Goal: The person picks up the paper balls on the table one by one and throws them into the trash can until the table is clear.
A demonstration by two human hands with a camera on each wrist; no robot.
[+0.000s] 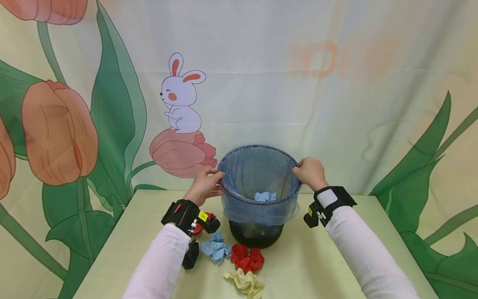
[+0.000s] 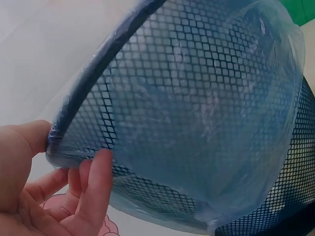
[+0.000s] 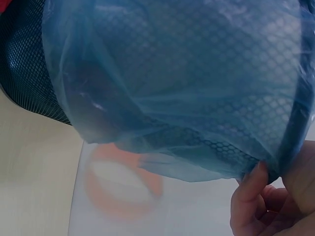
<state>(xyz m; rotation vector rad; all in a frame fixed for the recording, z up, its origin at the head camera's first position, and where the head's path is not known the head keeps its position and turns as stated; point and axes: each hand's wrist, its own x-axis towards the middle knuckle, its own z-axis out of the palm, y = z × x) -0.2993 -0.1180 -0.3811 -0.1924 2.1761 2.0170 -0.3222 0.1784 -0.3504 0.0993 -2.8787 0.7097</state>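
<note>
A black mesh wastebasket stands at the table's back edge, lined with a thin blue plastic bag folded down over the rim. My left hand grips the rim at its left side; in the left wrist view the thumb lies on the bag-covered rim and the fingers are against the outside. Across from it, my right hand pinches the rim on the right, its fingertips pressing the bag to the mesh. Inside the basket lies a crumpled light blue paper.
In front of the basket on the pale table lie crumpled papers: a light blue one, a red one and a yellow one. A black piece and another red one are partly behind my left wrist. A printed curtain hangs behind.
</note>
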